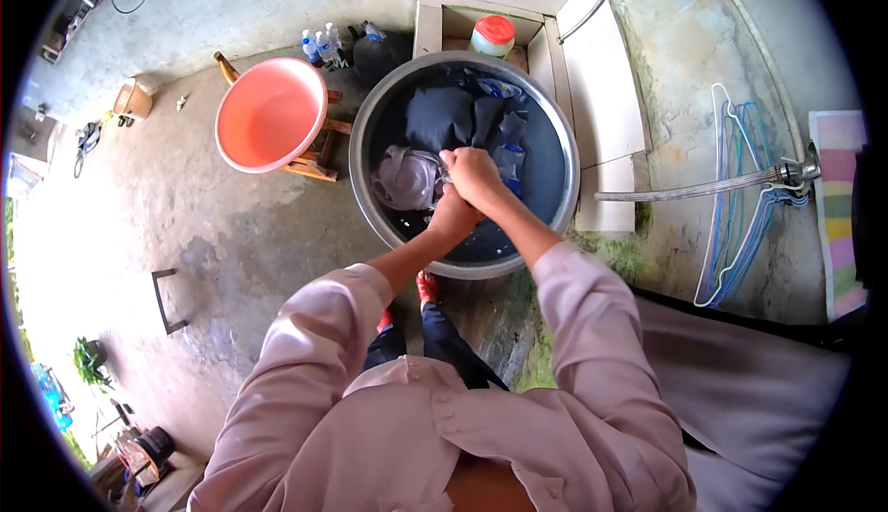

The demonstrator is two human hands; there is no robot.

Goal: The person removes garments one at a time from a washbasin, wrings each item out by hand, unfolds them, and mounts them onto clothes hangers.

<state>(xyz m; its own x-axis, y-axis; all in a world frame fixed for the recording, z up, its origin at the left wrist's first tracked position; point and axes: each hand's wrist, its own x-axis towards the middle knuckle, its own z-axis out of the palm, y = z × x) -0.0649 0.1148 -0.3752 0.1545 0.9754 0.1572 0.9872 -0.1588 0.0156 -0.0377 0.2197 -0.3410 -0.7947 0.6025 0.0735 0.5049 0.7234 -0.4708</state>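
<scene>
Both of my hands are over a wide metal basin (pixel 363 188) of dark water. My right hand (pixel 474 176) is closed on the edge of a pale grey-lilac cloth garment (pixel 407 179). Just below and touching it, my left hand (pixel 453 216) is also closed, its fingers mostly hidden; the same garment seems to run into it. The rest of the garment bunches up to the left of my hands, partly in the water. Dark wet clothing (pixel 439 116) floats beyond them, with blue-and-white pieces (pixel 509 160) to its right.
A pink plastic tub (pixel 268 114) rests on a wooden stool (pixel 310 170) at left. Water bottles (pixel 322 47) stand by the wall. Behind the basin is a red-lidded jar (pixel 493 37). A hose (pixel 689 188) and hangers (pixel 735 207) are at right.
</scene>
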